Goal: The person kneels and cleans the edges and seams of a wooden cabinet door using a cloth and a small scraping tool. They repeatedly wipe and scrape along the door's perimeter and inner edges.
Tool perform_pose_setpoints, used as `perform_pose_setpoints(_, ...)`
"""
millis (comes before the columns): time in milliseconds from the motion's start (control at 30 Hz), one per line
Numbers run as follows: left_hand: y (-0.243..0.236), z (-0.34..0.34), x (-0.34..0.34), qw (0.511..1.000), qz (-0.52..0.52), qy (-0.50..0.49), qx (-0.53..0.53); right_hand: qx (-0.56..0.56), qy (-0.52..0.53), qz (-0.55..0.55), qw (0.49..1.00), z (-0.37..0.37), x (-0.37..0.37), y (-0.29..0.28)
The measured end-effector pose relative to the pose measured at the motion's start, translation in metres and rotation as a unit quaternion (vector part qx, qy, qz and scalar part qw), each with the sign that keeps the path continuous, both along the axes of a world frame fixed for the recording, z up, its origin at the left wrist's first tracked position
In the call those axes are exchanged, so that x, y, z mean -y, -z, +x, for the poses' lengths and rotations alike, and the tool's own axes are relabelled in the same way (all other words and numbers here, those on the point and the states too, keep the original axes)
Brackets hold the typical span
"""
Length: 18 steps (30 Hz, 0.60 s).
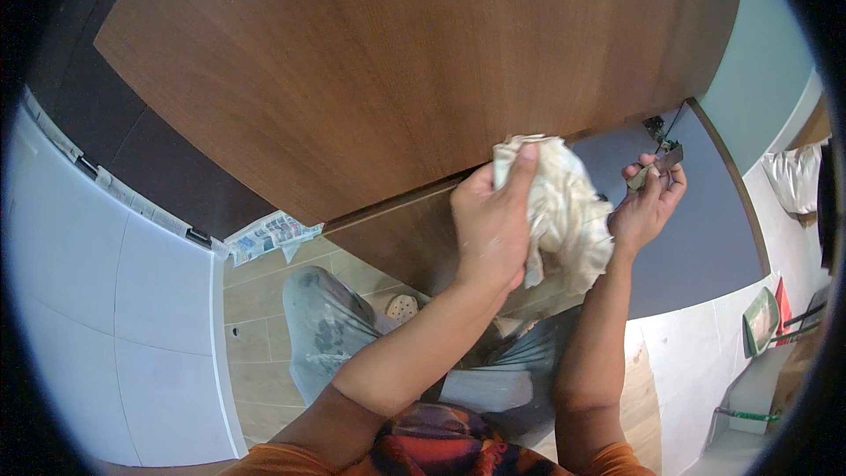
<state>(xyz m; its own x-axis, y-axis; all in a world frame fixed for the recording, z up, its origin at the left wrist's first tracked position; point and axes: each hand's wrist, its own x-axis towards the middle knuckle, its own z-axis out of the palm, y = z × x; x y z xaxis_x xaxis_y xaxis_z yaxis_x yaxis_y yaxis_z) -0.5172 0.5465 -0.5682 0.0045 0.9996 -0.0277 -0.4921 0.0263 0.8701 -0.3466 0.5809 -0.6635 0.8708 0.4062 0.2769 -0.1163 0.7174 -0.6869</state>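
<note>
One cloth (568,211) – left hand (495,222); one small tool (671,158) – right hand (645,209).

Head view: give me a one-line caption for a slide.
Left hand holds a crumpled cloth near a brown panel; right hand pinches a small flat object.

Left hand (493,234) gripping crumpled cream rag (564,211), right hand (649,204) holding small scraper-like tool (671,158) near metal hinge (655,129), brown wood-grain panel (423,62) beyond, newspaper (264,236) at left, green dustpan (759,323) at right
</note>
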Motion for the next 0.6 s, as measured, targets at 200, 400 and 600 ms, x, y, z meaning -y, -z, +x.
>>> perform_pose_setpoints(200, 0.003, 0.041, -0.011, 0.998, 0.004, 0.044, 0.038, 0.017, 0.004, -0.015, 1.0, 0.027, 0.005, 0.021)
perform_pose_setpoints(400, 0.012, 0.014, -0.002, 0.999, 0.007, 0.008, 0.044, 0.052, 0.037, -0.034, 0.997, 0.024, 0.018, 0.013)
perform_pose_setpoints(600, 0.007, -0.035, 0.01, 0.999, -0.012, -0.02, 0.031, 0.058, 0.033, -0.035, 0.997, 0.019, 0.017, 0.013)
